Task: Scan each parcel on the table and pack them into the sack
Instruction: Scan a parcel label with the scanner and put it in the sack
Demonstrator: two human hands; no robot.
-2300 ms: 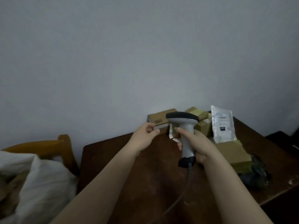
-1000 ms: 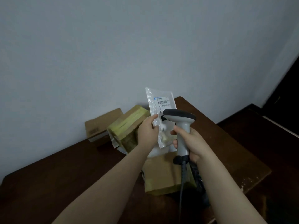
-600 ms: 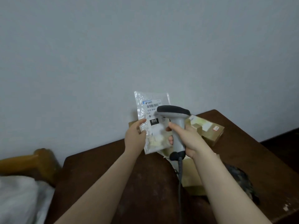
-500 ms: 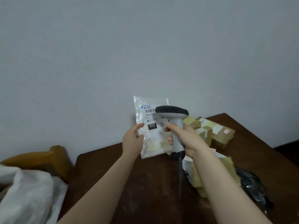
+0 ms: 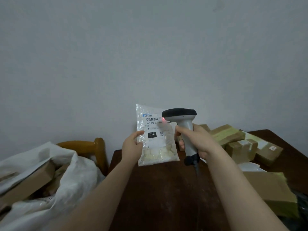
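One left hand (image 5: 132, 147) is pinching one bag parcel (image 5: 155, 135), thumb on its front edge; one right hand (image 5: 196, 140) is gripping one scanner (image 5: 180, 115). At least four boxes (image 5: 241, 147) are lying right; one sack (image 5: 75, 180) is sitting left.

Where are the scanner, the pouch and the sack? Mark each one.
scanner (image 5: 179, 112), head view, on its dark head.
pouch (image 5: 156, 138), head view, on its printed label.
sack (image 5: 79, 177), head view, on its white fabric.

Orange-brown wooden chair (image 5: 86, 145) back at left, plain grey wall (image 5: 150, 55) behind
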